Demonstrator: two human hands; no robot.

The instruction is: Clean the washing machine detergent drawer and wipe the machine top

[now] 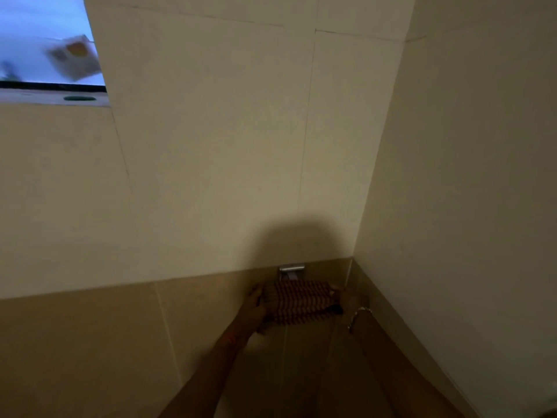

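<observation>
From the head view, both bare arms reach out to the far wall, close to the right corner. Stretched between the hands is the striped cloth (298,300), soft and slightly crumpled, with thin dark red and pale bands across it. It hangs against the wall just below a small metal fitting (291,269), a short brushed-silver bar on the tile line.

The left hand (256,304) has the cloth's left edge, with its fingers (255,289) curled round the fabric. The right hand (346,298) holds the right end, thumb over the corner, though it is dim there and the fingers are hard to make out. A thin beaded bracelet (360,316) glints on that wrist.

The wall is smooth and glossy, with large pale cream tiles (211,146) above and a band of darker tan tiles (90,342) below, split by fine grout lines. A plain cream side wall (467,176) meets it at the right. A rounded shadow (301,239) sits on the tiles just over the fitting.

Up at the far left is a window (30,25) glowing bluish, with a blurred boxy carton (75,57) in it. A flat green disc (79,98) lies on the sill (30,96) below.
</observation>
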